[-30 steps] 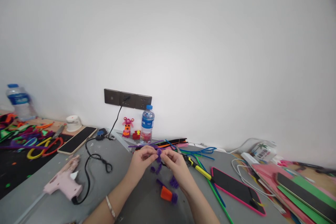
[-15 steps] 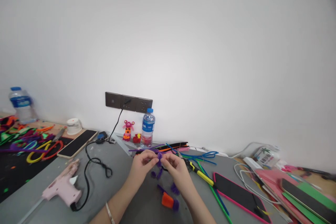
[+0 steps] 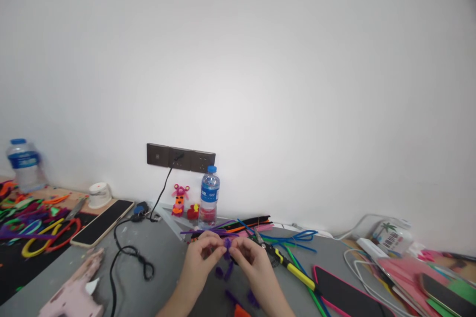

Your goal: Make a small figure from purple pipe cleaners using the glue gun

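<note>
Between the fingertips of both hands is a small bent piece of purple pipe cleaner (image 3: pixel 227 248). My left hand (image 3: pixel 204 256) pinches it from the left, thumb against forefinger. On the other side my right hand (image 3: pixel 250 259) pinches it the same way. Below the hands lie more purple fuzzy bits (image 3: pixel 219 272) on the grey table. An orange piece (image 3: pixel 241 311) with purple on it shows at the bottom edge, partly cut off. Yellow-and-black pliers (image 3: pixel 297 273) rest just right of my right hand.
A water bottle (image 3: pixel 209 199) and a pink-orange figure (image 3: pixel 179 201) stand by the wall. Pipe cleaners (image 3: pixel 297 238) lie behind the hands. On the left are a pink glue gun (image 3: pixel 74 292), its black cord and a phone (image 3: pixel 103 223); a pink-edged tablet (image 3: pixel 347 290) is at right.
The view has tilted up, so everything sits lower in the picture and the orange piece is mostly cut off. Both hands still pinch the purple piece.
</note>
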A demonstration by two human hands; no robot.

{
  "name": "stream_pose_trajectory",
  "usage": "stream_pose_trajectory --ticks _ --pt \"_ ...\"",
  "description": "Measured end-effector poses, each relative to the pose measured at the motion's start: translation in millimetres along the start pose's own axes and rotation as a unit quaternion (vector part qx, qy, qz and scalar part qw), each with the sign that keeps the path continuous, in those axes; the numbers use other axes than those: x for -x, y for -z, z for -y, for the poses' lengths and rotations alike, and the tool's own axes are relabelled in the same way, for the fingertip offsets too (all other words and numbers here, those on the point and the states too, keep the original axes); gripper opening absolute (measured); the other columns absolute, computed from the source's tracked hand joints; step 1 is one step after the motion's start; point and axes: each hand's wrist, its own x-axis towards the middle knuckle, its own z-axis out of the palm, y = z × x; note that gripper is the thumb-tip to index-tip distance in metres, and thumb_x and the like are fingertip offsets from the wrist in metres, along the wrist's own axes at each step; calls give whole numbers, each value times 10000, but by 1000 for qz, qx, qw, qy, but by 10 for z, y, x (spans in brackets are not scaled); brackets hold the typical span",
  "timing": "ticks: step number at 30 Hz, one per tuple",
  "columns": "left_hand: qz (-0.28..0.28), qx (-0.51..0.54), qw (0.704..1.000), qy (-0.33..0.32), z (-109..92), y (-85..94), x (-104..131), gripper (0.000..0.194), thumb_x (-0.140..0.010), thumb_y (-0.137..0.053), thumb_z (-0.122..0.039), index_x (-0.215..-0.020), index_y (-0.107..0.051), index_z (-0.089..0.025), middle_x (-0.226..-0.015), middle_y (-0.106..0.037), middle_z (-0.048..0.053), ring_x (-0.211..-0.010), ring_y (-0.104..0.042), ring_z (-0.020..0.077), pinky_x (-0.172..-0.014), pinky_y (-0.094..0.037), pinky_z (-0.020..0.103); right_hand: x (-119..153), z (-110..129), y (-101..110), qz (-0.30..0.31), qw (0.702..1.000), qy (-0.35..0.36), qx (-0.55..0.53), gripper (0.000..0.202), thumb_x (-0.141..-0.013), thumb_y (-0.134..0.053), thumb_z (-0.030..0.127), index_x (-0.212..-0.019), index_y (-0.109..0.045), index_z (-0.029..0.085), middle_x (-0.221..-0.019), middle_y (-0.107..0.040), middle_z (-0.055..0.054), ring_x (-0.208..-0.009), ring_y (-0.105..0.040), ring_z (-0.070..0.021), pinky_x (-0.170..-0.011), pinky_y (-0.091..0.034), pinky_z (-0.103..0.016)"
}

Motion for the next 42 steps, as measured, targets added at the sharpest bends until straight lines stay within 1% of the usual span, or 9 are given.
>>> stream_pose_trajectory --ticks 8,15,24,30,36,42 --pt "-2 -26 1000 -5 -30 19 -6 148 -727 -682 -291 -652 -715 -167 -764 -641 65 -712 -586 195 -605 -439 245 7 68 -3 -1 1000 -11 -4 379 -722 -696 525 -681 -625 156 -621 -539 -3 -581 -463 -155 -547 -357 -254" --pt "0 -25 1000 -11 26 21 -13 144 -739 -676 -278 -659 -716 -165 -762 -637 64 -725 -583 197 -624 -434 251 22 50 -17 -3 1000 2 -5 358 -756 -675 506 -698 -617 158 -630 -530 1 -591 -462 -153 -553 -361 -247" --pt "-6 -19 1000 -6 -21 16 -11 166 -729 -678 -301 -642 -709 -163 -757 -646 66 -707 -581 191 -615 -441 249 41 74 -45 -8 1000 9 10 355 -783 -647 506 -725 -616 156 -662 -548 -12 -618 -482 -165 -573 -375 -250" --pt "-9 -20 1000 -17 -35 19 -13 163 -734 -675 -309 -658 -711 -169 -758 -648 67 -721 -593 200 -616 -462 255 20 95 -57 -21 999 14 27 396 -761 -642 551 -697 -604 162 -637 -538 -11 -576 -453 -156 -543 -347 -250" --pt "-19 -30 999 -31 -87 11 5 152 -755 -653 -287 -674 -707 -170 -778 -639 66 -718 -588 193 -612 -464 250 24 92 -77 -23 1000 12 4 411 -741 -648 576 -701 -591 171 -627 -515 -6 -563 -438 -152 -521 -344 -248" --pt "-26 -21 999 -36 -130 5 20 131 -745 -663 -271 -673 -704 -170 -766 -633 64 -712 -588 194 -599 -455 246 38 83 -55 -43 997 32 51 392 -756 -647 551 -687 -608 167 -588 -483 7 -514 -387 -132 -483 -302 -243"
